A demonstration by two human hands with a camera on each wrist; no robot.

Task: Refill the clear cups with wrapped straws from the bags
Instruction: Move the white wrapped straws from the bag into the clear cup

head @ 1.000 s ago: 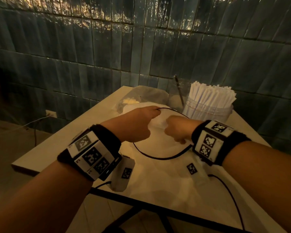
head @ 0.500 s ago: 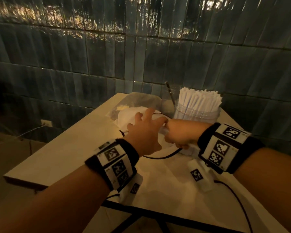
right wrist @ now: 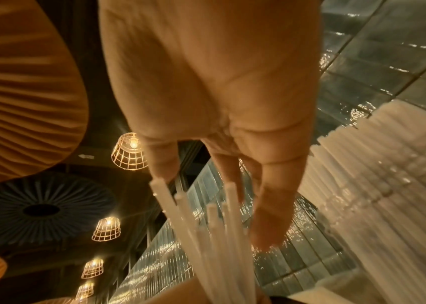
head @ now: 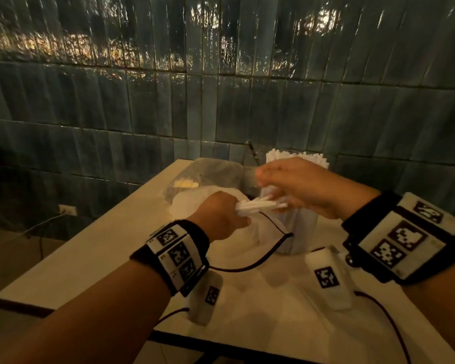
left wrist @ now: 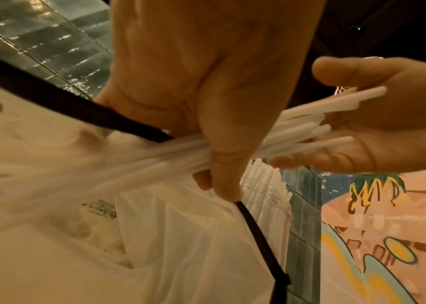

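Note:
My left hand grips a bundle of white wrapped straws drawn out of the white drawstring bag on the table. In the left wrist view its fingers curl round the bundle just above the bag's mouth. My right hand is held flat, with its palm against the straws' free ends. Behind it stands a clear cup packed with upright wrapped straws.
A clear plastic bag with pale pieces lies at the table's far corner, beside a clear cup holding a dark stick. The tiled wall is close behind. Two marker tags and black cords lie near the table's front edge.
Both hands were at the bag's mouth. My left hand has since pulled a bundle of straws out and up, and my right hand has lifted and flattened against their ends.

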